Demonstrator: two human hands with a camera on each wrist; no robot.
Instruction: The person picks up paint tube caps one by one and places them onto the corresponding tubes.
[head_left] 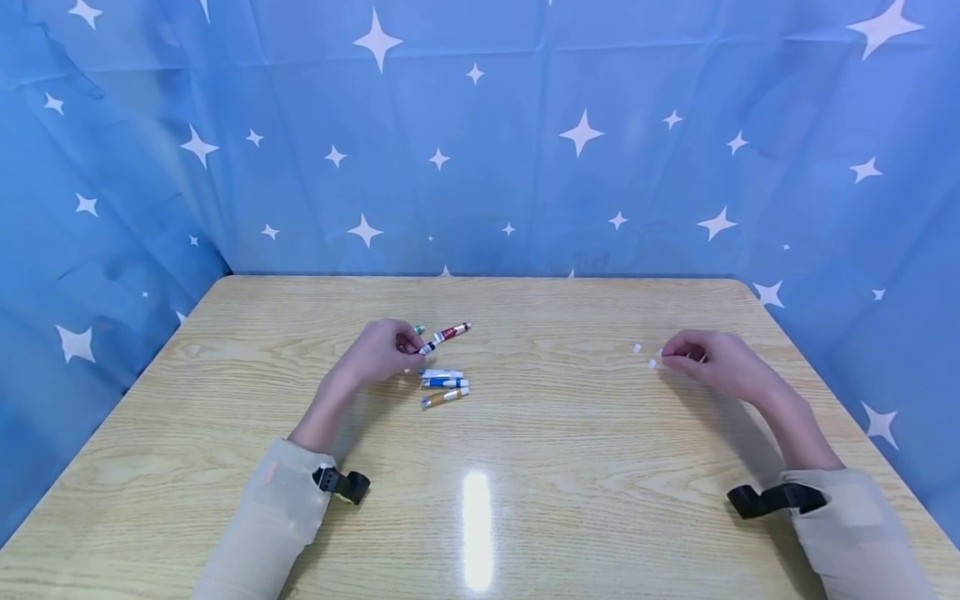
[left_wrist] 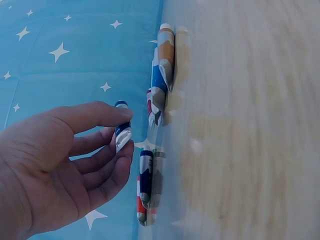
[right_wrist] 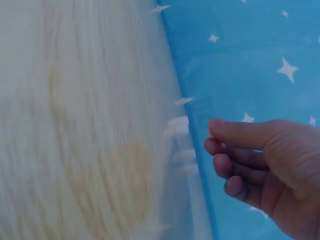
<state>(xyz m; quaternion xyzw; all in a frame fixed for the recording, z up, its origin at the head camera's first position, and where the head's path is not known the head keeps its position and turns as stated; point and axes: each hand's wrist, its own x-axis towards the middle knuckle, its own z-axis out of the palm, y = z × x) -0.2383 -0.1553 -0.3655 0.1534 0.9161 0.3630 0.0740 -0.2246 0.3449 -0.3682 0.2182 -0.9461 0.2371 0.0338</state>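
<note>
My left hand pinches a small blue paint tube between thumb and fingers, raised off the table. Close by its fingertips lie a dark blue tube and a red tube; a bit of green shows behind the fingers. Nearer to me, a white tube, a blue tube and an orange-brown tube lie side by side. At the right, my right hand pinches a tiny white piece, mostly hidden by its fingertips. Two small white pieces lie beside that hand.
The wood-grain table stretches between and around both hands. A blue curtain with white stars hangs behind the table and along its sides. Black straps circle both sleeved wrists. A bright reflection lies on the tabletop near the front.
</note>
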